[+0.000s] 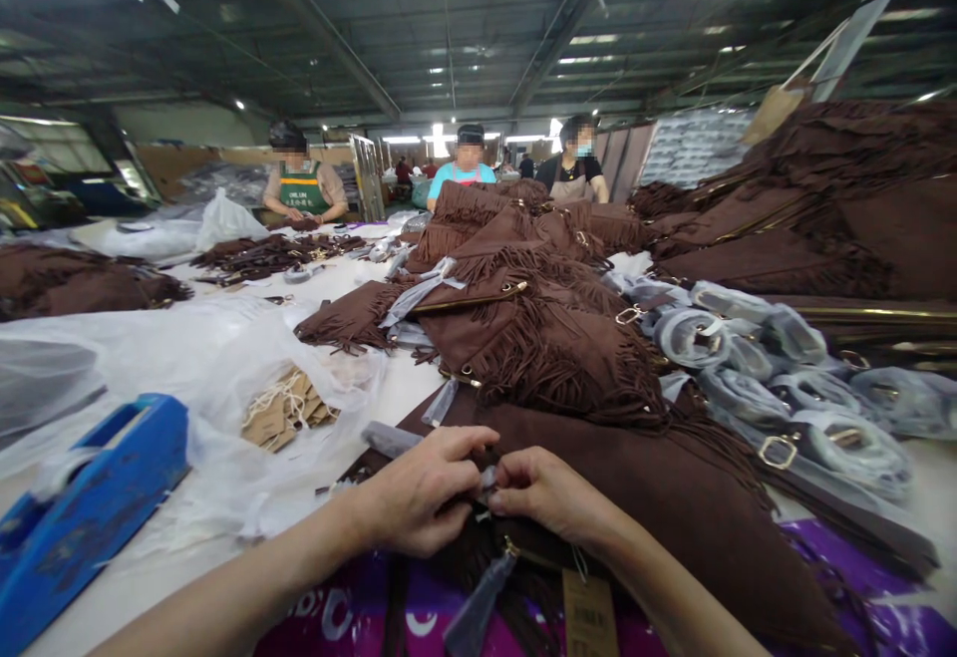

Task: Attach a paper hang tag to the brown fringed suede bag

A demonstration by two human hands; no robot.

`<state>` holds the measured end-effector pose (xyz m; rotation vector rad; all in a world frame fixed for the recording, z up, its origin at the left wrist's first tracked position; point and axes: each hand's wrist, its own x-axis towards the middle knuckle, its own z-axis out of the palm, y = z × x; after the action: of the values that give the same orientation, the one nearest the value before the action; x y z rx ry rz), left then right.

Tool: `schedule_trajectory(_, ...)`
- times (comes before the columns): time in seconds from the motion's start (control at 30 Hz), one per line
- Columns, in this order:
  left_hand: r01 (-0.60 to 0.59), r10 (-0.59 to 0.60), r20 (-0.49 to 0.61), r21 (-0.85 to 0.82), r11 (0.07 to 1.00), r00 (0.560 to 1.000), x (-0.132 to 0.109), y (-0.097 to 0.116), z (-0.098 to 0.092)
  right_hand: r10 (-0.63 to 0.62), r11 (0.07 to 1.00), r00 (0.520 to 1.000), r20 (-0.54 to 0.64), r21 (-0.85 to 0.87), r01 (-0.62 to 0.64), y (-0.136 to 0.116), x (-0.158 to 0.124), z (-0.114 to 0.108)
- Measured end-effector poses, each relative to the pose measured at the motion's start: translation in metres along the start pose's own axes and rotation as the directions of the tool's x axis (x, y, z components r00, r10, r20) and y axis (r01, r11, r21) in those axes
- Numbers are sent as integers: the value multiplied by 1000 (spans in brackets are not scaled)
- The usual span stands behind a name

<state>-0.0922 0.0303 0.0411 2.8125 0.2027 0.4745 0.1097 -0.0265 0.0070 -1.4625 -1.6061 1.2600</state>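
My left hand (426,488) and my right hand (549,492) meet in front of me, both with bent fingers pinching a small scrap of clear plastic wrap (487,483). Under and beyond them lies a dark brown suede-like bag (635,478) with fringe. Just below my fingers, a gold zipper end carries a plastic-wrapped pull (482,602). A kraft paper tag (589,617) hangs on a string near my right wrist. Part of the bag is hidden by my hands. Purple printed plastic (344,607) shows beneath it.
A blue tape dispenser (112,497) stands at left, beside a clear plastic bag holding kraft tags (288,408). Fringed brown bags (538,338) are heaped ahead. Plastic-wrapped coiled straps (692,338) lie at right, below a tall bag stack (859,218). Three co-workers face me across the table.
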Motion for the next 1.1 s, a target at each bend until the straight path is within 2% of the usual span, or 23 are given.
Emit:
schedule_trajectory(0.13,108,-104,-33,165,980,994,-5,15,15,-3,999,1000,-3,32,3,3,2,0)
schedule_trajectory(0.27,169,-134,-140,279,945,981,-5,18,40,-9,998,1000,-4,56,9,1,0,0)
schedule_trajectory(0.33,178,-142,-180,205,962,973,-5,17,41,-12,998,1000,-12,65,13,-2,-3,-1)
schedule_trajectory(0.43,224,-240,-222,-94,970,945,-4,16,26,0,995,1000,-10,99,1,-6,-13,-6)
schedule_trajectory(0.5,266,-339,-244,-289,920,909,-2,16,11,-18,988,999,-29,154,22,-7,-20,-10)
schedule_trajectory(0.6,289,-420,-238,-439,851,876,6,16,-6,-111,973,989,-97,194,128,-10,-27,-9)
schedule_trajectory(0.73,251,-417,-265,-490,835,870,23,18,-9,-244,965,950,-194,49,258,-20,-28,1)
schedule_trajectory(0.8,233,-411,-294,-490,840,863,30,18,-6,-272,958,931,-242,28,287,-24,-27,5)
schedule_trajectory(0.9,255,-446,-283,-520,815,849,32,18,-1,-198,964,940,-279,117,237,-20,-23,7)
schedule_trajectory(1.0,313,-481,-215,-528,790,850,26,19,7,-94,956,953,-288,240,167,-11,-20,8)
schedule_trajectory(1.1,353,-497,-190,-499,792,847,21,19,19,-72,946,956,-286,284,157,-3,-17,11)
